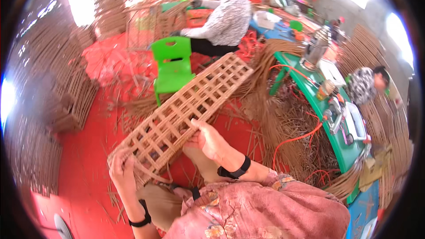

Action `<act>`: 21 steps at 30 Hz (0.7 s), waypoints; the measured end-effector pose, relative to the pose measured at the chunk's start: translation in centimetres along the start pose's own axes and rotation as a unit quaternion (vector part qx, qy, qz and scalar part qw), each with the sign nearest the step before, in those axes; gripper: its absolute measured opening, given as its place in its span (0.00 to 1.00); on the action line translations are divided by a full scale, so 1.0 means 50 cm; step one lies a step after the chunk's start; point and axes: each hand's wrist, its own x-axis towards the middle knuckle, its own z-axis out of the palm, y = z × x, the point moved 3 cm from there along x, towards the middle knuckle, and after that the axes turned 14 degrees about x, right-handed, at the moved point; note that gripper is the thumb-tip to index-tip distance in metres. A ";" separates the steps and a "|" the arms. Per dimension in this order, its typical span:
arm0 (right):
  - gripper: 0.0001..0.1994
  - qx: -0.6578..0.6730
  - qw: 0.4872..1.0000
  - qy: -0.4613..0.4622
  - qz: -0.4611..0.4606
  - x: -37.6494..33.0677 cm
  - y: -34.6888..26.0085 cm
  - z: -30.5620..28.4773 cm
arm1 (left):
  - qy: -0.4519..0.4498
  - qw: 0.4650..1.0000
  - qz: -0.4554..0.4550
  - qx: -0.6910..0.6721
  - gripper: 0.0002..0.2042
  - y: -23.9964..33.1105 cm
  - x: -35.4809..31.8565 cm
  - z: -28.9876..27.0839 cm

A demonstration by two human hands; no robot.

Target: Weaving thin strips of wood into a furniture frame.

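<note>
Long brown open-lattice frame of woven strips [180,108] is in both my hands, running slantwise from my left hand up past my right to a far end well beyond both. Left hand [121,168]: fingers bent over the near end, closed on its rim. Right hand [210,140]: thumb up against the near long side, fingers tucked below, so that edge is pinched between them, palm fairly open. Loose curved brown strip [152,175] hangs just right of my left fingers. Black wristband on each wrist.

Green plastic chair [171,77] is straight ahead of my grip, partly blocked by the frame's far half. Beyond it sits a person in a grey-white patterned top [228,22]. Thick heap of brown strands [261,102] to the right of my right hand, orange cord [305,136] looping over it. Farther right, curved green table [331,144] with silver metal flask [316,48], amber jar [326,89], white plastic tray [355,121]; second person behind it. Tall brown lattice stacks [48,102] well left of my left hand. Red floor covering [84,163] below, scraps scattered.

Any print on the table items: too small and blurred to read.
</note>
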 end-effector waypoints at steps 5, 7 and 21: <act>0.24 0.074 0.993 -0.082 -0.031 0.138 0.126 0.237 | 0.060 0.970 0.113 0.206 0.13 0.018 0.148 -0.229; 0.24 0.103 0.992 -0.065 -0.031 0.144 0.170 0.263 | 0.048 0.972 0.107 0.203 0.14 0.051 0.132 -0.287; 0.23 -0.008 0.983 -0.182 -0.021 0.181 0.209 0.266 | 0.065 0.995 0.070 0.007 0.11 0.029 0.215 -0.268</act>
